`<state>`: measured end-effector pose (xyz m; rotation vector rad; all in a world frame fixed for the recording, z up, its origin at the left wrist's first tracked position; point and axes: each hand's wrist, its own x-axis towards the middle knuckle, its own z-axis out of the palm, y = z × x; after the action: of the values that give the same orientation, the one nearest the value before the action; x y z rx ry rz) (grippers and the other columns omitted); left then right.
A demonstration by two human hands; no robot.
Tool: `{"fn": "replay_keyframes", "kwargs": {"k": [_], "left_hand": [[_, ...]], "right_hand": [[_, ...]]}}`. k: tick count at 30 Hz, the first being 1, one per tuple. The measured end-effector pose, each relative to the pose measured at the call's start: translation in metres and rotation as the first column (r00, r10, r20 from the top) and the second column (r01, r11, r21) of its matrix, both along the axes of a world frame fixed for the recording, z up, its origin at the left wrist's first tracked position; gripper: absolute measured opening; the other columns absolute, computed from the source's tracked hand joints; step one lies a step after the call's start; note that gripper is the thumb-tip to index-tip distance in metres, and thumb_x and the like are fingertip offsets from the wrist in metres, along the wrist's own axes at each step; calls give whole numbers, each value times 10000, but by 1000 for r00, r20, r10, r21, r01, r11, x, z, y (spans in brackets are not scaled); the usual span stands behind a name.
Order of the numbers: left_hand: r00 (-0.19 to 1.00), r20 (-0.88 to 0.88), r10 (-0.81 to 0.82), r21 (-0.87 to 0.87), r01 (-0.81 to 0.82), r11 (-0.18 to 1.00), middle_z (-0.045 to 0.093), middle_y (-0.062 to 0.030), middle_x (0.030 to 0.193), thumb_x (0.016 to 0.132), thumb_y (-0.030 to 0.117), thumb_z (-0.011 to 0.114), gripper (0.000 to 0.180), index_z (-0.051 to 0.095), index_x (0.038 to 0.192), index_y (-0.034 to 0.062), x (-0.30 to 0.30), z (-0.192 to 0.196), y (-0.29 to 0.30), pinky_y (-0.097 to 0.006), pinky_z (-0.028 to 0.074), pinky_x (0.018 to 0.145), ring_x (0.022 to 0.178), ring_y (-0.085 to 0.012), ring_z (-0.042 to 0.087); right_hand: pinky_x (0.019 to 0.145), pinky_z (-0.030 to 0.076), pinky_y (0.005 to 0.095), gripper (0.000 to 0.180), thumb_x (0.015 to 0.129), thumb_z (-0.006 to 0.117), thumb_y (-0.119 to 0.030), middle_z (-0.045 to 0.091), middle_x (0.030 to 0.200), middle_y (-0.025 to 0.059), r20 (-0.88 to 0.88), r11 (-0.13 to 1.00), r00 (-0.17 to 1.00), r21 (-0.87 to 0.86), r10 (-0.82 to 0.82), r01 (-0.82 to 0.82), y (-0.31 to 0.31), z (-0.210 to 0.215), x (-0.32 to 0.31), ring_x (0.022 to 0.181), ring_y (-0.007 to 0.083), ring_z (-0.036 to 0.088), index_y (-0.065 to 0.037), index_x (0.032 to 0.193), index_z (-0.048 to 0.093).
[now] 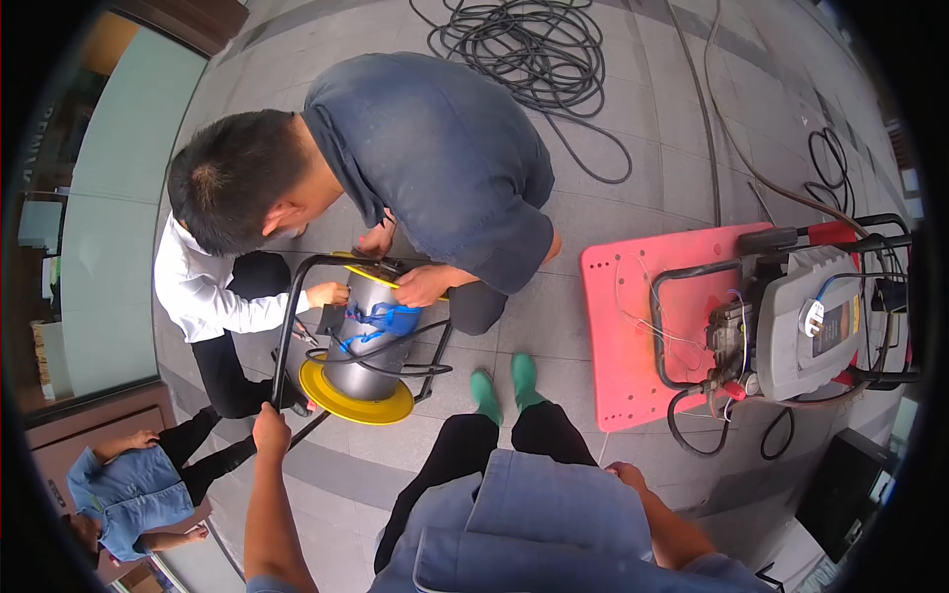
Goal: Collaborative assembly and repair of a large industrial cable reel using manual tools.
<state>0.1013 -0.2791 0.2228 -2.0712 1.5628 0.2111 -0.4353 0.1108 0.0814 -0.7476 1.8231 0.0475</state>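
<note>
My left hand is closed round the black tubular frame of a hose reel. The reel has a grey drum between yellow end discs, with blue straps and a little black hose on it. A crouching person in a dark shirt has both hands at the far disc. A second person in a white sleeve reaches to the drum from the left. My right hand hangs beside my right thigh, at the edge of my blue apron; its fingers are mostly hidden.
A red board lies right, with a grey pressure washer-like machine on it, its plug and cables showing. Coiled black hose lies at the back. Another person in light blue stands at the left, near glass doors.
</note>
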Motion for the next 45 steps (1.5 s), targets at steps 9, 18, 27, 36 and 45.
{"fn": "replay_keyframes", "kwargs": {"k": [9,18,27,36,45], "left_hand": [[992,99,-73,59,67,996,606,-232,837,783,142,581,217,479,904,-7,8,3,-2,-477,454,728,837,-404,580],[987,118,-108,117,94,989,603,-238,807,764,193,601,246,496,853,-11,10,10,-9,-485,450,711,814,-407,580],[983,106,-152,116,140,983,603,-228,830,778,191,584,224,504,847,-7,6,6,-11,-473,441,729,850,-396,572],[981,131,-145,98,133,986,601,-234,828,783,199,573,227,520,849,-12,4,4,-11,-465,444,735,846,-395,574],[977,170,-128,106,111,988,610,-223,844,786,203,590,236,521,857,-12,4,6,-12,-464,453,742,859,-388,582]], "right_hand": [[694,472,393,322,731,608,-339,640,811,185,-21,887,889,57,-458,458,46,-32,49,812,338,623,-48,862,648],[699,470,386,295,707,638,-279,632,810,207,29,929,934,121,-355,349,69,-43,91,819,346,621,-32,867,642],[677,471,398,279,737,613,-276,634,808,201,19,926,928,72,-372,369,93,-71,114,809,353,619,-30,866,642],[674,478,402,295,804,571,-324,639,807,189,-9,904,905,50,-425,425,82,-70,113,801,350,620,-46,870,646],[682,482,390,278,797,563,-298,647,813,172,-34,893,897,85,-441,443,64,-57,112,798,327,626,-46,867,656]]}}
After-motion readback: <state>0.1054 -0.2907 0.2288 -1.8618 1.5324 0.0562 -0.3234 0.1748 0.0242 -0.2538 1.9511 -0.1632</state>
